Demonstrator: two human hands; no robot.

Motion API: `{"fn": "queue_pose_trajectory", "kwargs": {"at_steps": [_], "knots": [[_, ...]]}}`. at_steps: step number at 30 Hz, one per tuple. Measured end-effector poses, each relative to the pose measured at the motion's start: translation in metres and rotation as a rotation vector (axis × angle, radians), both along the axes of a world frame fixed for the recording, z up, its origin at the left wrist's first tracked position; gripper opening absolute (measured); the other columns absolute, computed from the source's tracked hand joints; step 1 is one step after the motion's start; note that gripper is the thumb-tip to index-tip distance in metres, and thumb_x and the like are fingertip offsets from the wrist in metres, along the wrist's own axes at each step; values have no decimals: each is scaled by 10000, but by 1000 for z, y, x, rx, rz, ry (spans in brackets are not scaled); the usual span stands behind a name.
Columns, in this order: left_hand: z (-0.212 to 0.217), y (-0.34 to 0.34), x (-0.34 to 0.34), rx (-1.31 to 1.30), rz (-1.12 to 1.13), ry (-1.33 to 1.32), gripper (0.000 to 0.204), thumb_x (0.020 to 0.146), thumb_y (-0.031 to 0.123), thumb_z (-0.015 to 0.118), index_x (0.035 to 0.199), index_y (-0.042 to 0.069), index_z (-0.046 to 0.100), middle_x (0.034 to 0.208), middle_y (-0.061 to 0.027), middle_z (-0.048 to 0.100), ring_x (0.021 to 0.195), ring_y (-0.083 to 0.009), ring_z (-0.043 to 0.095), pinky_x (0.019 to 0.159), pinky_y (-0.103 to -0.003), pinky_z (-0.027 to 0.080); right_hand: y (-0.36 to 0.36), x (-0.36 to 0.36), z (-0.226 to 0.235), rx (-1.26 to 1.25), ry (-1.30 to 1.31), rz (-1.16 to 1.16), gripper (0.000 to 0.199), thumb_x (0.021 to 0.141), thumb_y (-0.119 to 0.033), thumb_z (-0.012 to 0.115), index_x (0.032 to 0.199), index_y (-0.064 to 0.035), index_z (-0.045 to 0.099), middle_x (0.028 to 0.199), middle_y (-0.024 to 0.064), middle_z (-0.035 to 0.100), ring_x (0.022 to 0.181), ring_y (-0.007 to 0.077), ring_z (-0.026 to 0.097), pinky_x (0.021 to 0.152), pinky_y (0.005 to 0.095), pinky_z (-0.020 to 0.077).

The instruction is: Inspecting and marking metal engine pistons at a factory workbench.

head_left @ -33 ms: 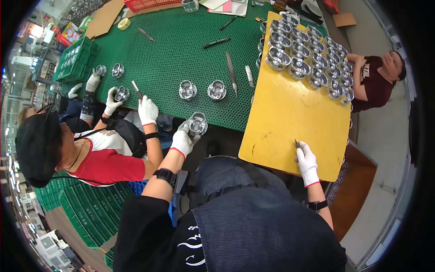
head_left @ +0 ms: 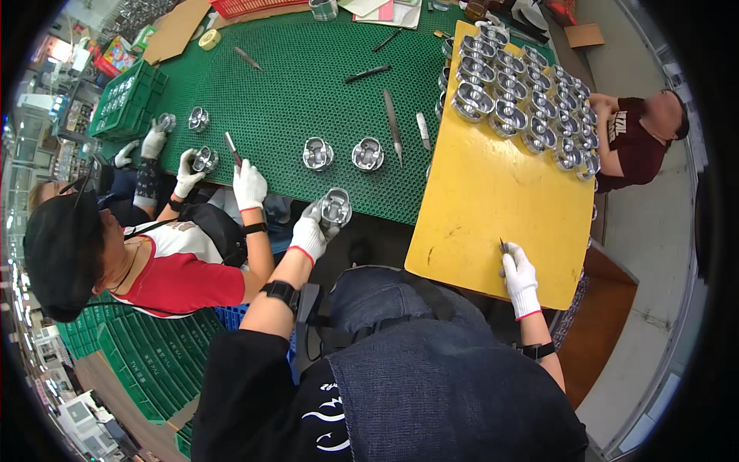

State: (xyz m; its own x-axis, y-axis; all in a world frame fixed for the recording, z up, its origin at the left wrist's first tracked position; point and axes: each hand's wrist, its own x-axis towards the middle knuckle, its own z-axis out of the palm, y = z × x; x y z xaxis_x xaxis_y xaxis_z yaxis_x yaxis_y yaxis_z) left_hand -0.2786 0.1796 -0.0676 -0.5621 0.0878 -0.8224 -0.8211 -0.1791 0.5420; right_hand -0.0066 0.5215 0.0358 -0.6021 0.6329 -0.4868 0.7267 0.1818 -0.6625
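Note:
In a white knitted glove, my left hand [head_left: 311,232] grips a silvery metal piston [head_left: 336,209] just off the front edge of the green mat. The piston's hollow underside faces up. My right hand [head_left: 520,276], gloved too, is closed over the yellow board [head_left: 462,219]. From its fingers pokes the dark thin tip of a small tool [head_left: 503,246]; the rest is hidden in the glove. Two more pistons, a left one [head_left: 317,154] and a right one [head_left: 368,154], stand on the mat beyond my left hand.
Rows of pistons [head_left: 509,117] fill the board's far part. On the green mat [head_left: 300,92] lie a long file [head_left: 392,127], a white marker [head_left: 423,131] and a black pen [head_left: 367,73]. At my left a co-worker's gloved hands [head_left: 250,185] hold a tool and a piston. Another person stands at the right.

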Motion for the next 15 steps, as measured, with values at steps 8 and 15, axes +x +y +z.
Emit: {"fn": "queue_pose_trajectory", "kwargs": {"at_steps": [8, 15], "knots": [[-30, 37, -92, -40, -286, 102, 263, 922, 252, 484, 1166, 218, 576, 1076, 11, 623, 900, -122, 585, 607, -314, 494, -9, 1, -14, 79, 64, -58, 323, 914, -178, 495, 1198, -33, 545, 1086, 74, 658, 721, 135, 619, 701, 271, 512], [-100, 6, -131, -78, 4, 225, 328, 933, 180, 438, 1259, 162, 466, 1137, -66, 575, 931, -205, 616, 667, -404, 560, 4, -17, 29, 118, -90, 54, 368, 903, -230, 537, 1215, -37, 556, 1132, 98, 647, 906, 178, 639, 849, 282, 485]]}}
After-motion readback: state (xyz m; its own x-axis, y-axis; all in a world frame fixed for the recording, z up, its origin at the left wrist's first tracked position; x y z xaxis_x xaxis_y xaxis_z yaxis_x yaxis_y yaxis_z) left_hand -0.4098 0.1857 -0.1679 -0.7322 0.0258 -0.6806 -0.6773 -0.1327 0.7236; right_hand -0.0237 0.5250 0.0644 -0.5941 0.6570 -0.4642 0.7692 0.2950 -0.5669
